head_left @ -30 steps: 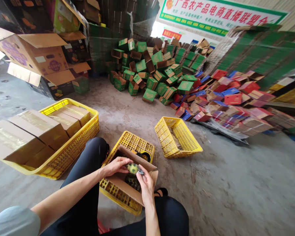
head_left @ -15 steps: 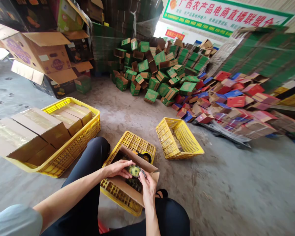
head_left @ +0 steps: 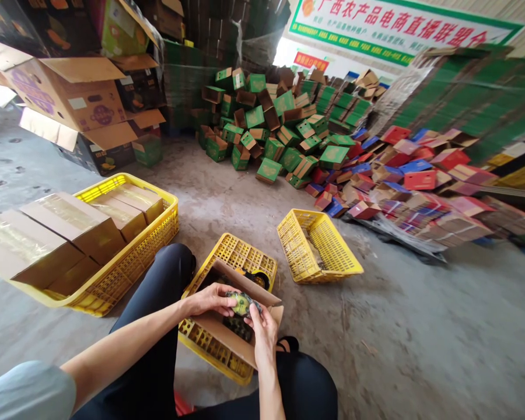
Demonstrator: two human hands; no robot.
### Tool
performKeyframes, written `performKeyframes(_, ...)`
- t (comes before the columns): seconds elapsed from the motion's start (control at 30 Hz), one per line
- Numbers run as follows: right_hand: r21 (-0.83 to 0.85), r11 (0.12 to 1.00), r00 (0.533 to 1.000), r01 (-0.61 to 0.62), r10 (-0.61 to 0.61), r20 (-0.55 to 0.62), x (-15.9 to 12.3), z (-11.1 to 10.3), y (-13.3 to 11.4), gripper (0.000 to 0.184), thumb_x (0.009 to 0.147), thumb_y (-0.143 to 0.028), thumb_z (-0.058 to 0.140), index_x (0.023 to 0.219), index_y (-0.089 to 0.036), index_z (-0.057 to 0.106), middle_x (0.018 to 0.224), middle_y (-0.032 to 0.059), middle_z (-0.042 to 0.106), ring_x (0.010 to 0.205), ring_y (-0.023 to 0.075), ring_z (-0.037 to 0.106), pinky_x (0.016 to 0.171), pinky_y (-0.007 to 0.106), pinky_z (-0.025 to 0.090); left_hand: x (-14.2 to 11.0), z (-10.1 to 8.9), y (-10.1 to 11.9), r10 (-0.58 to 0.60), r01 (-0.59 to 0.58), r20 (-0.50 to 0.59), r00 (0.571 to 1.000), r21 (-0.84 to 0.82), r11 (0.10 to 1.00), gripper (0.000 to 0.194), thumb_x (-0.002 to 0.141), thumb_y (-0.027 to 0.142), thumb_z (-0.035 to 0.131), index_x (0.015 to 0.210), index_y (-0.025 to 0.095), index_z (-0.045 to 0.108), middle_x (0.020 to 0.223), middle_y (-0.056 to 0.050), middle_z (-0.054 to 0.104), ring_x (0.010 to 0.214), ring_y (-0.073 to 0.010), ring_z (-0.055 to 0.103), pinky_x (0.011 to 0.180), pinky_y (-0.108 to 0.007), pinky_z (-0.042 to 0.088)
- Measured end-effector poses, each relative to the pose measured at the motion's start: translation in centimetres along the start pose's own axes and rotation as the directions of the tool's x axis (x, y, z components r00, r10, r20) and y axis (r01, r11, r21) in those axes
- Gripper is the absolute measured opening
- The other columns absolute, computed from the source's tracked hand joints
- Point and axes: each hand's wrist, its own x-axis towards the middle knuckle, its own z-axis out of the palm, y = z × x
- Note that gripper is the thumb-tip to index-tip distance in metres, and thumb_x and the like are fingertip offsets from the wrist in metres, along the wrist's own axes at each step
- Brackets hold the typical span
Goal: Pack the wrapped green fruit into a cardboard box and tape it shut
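Observation:
Between my two hands is a yellow-green fruit with dark patches, in what looks like thin clear wrap; its exact kind I cannot make out. The fingers of my left hand grip its left side. On its right end, my right hand pinches with thumb and fingers. Both hands are over an open cardboard box, where dark wrapped items lie partly hidden. That box rests on an upturned yellow crate between my legs. A yellow-and-black tape roll sits at the box's far side.
On the left, a yellow crate holds several taped cartons. Another yellow crate stands at front right, with something brownish inside. Heaps of green boxes and red-blue boxes lie beyond. Stacked cartons stand at back left.
The fruit has turned slightly in my hands, and more of its dark wrapped side shows. My fingers have shifted a little around it; everything else stays in place.

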Motion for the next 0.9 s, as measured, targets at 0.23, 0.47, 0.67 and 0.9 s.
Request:
performKeyframes(0.23, 0.0, 1.0, 0.995, 0.03, -0.03, 0.098, -0.5, 0.1, -0.6, 0.065, 0.072, -0.067, 0.086, 0.12, -0.024, 0.082, 0.128, 0.0124, 0.078, 0.11, 0.0378, 0.076, 0.088, 0.048, 0.068, 0.1, -0.5, -0.3, 0.026, -0.022, -0.054, 0.998, 0.08, 0.997, 0.082, 0.071, 0.055, 0.095, 0.138, 0.015, 0.071, 0.108, -0.014, 0.08, 0.082, -0.0219, 0.078, 0.085, -0.036, 0.061)
performKeyframes(0.47, 0.057, 0.998, 0.999, 0.026, -0.028, 0.024, -0.8, 0.5, -0.8, 0.063, 0.07, -0.069, 0.086, 0.11, -0.02, 0.085, 0.12, 0.0141, 0.081, 0.112, 0.0388, 0.075, 0.085, 0.047, 0.068, 0.0, 0.0, -0.2, 0.045, -0.041, -0.047, 0.998, 0.082, 0.996, 0.079, 0.079, 0.061, 0.088, 0.141, 0.016, 0.069, 0.103, -0.013, 0.081, 0.085, -0.0212, 0.077, 0.085, -0.033, 0.061)
performKeyframes(0.67, 0.072, 0.997, 1.0, 0.02, -0.021, 0.008, -1.1, 0.6, -1.2, 0.057, 0.07, -0.066, 0.088, 0.102, -0.019, 0.085, 0.107, 0.0121, 0.083, 0.104, 0.0373, 0.077, 0.082, 0.046, 0.068, 0.0, 0.2, 0.0, 0.054, -0.052, -0.03, 0.998, 0.082, 0.995, 0.077, 0.08, 0.064, 0.085, 0.14, 0.017, 0.071, 0.101, -0.012, 0.081, 0.085, -0.0221, 0.078, 0.086, -0.035, 0.061)
performKeyframes(0.9, 0.075, 0.997, 0.999, 0.013, -0.015, 0.031, -0.9, 0.6, -1.0, 0.057, 0.071, -0.068, 0.087, 0.099, -0.019, 0.084, 0.105, 0.0116, 0.083, 0.101, 0.0356, 0.078, 0.085, 0.047, 0.068, 0.1, 0.2, 0.0, 0.054, -0.052, -0.034, 0.998, 0.075, 0.996, 0.077, 0.081, 0.067, 0.083, 0.138, 0.017, 0.072, 0.1, -0.012, 0.081, 0.085, -0.0243, 0.078, 0.087, -0.037, 0.061)
